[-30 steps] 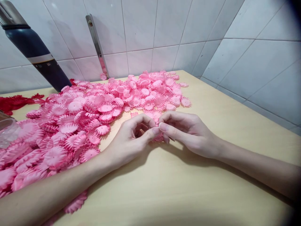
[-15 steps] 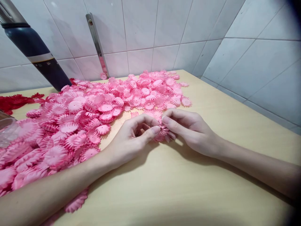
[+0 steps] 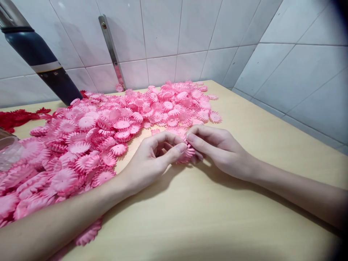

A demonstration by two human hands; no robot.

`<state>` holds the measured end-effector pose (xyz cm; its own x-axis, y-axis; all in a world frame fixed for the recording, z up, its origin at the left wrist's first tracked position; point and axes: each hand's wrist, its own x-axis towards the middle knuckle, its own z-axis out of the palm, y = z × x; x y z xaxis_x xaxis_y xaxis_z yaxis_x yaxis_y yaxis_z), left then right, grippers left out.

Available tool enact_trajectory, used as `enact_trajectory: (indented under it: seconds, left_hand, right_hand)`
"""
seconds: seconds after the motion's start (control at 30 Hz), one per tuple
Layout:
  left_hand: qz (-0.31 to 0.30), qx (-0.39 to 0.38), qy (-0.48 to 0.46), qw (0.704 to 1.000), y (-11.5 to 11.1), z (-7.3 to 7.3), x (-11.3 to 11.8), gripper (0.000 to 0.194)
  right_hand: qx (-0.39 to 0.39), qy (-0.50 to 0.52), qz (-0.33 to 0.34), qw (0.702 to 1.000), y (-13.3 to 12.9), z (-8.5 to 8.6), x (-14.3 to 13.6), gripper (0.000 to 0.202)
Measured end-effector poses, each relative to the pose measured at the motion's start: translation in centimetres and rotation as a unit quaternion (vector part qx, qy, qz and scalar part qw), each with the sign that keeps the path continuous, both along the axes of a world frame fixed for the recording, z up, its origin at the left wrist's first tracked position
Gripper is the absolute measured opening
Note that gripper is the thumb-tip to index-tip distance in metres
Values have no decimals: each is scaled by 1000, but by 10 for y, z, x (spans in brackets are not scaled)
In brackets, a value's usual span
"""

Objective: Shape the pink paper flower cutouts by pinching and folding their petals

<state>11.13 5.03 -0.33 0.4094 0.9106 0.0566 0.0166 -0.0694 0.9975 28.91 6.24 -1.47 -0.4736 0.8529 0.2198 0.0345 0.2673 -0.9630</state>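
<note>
Between my two hands is a pink artificial flower petal piece (image 3: 187, 155) with a fringed edge, held just above the table. My left hand (image 3: 160, 152) pinches it from the left with thumb and forefinger. From the right, my right hand (image 3: 217, 148) pinches its edge, with other fingertips showing beneath. The fingers partly cover the piece, so I cannot tell if it is one layer or a stack. Right behind my hands lie more pink petal pieces (image 3: 174, 129). A large heap of the same pink fringed pieces (image 3: 87, 123) spreads to the left and back.
A dark blue bottle (image 3: 40, 61) stands at the back left. Red petal pieces (image 3: 16, 119) and a clear plastic container (image 3: 10, 152) are at the far left. A metal strip (image 3: 111, 47) is fixed to the tiled wall (image 3: 163, 29) behind the wooden table (image 3: 217, 217).
My fingers have shifted slightly on the pink petal piece, and a little more of its fringed edge shows below the thumbs. Everything else stays in place.
</note>
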Motion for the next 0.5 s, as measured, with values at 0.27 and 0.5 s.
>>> enact_trajectory:
  seconds: [0.27,0.5]
  left_hand:
    - [-11,-17,-19,1000,1,-4,0,15]
    - [9,-16,-12,1000,1,-3,1,18]
  right_hand:
    - [23,-28,-1,999,1,-3,2,30]
    - [17,-19,-3,1000,1,-2,2,33]
